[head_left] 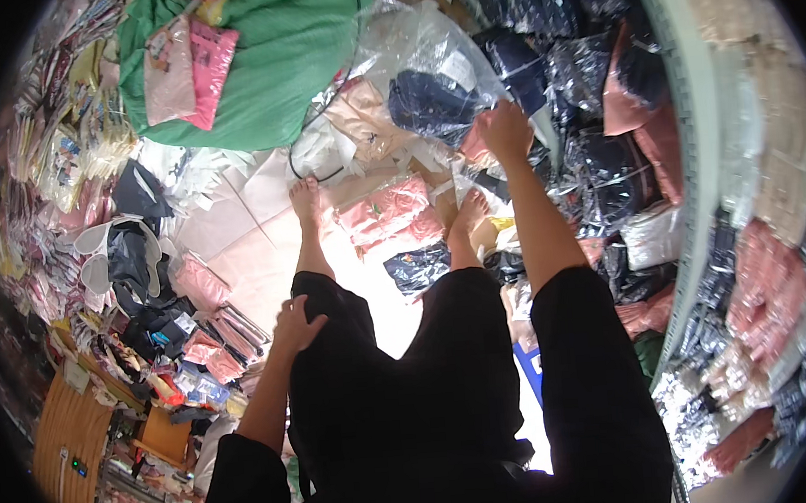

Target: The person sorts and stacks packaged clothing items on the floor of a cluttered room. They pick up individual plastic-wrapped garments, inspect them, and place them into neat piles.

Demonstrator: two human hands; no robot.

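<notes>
My right hand [507,132] reaches ahead, its fingers closed on the edge of a large clear plastic bag [426,40]. Inside or behind the film lies a dark navy packaged garment [425,100]; which of the two I cannot tell. Salmon-pink fabric [476,145] shows right beside those fingers. My left hand [298,326] lies against my left knee with thumb and fingers apart, holding nothing. Between my bare feet sit a pink garment in clear wrap [389,213] and a dark wrapped garment [418,269].
A green cloth [268,65] is spread ahead on the left, bearing two pink packets [187,75]. Piles of bagged clothes [71,181] line the left. Dark bagged garments [587,80] are heaped on the right, beside a pale curved edge [694,138]. A black cord [296,161] loops near my left foot.
</notes>
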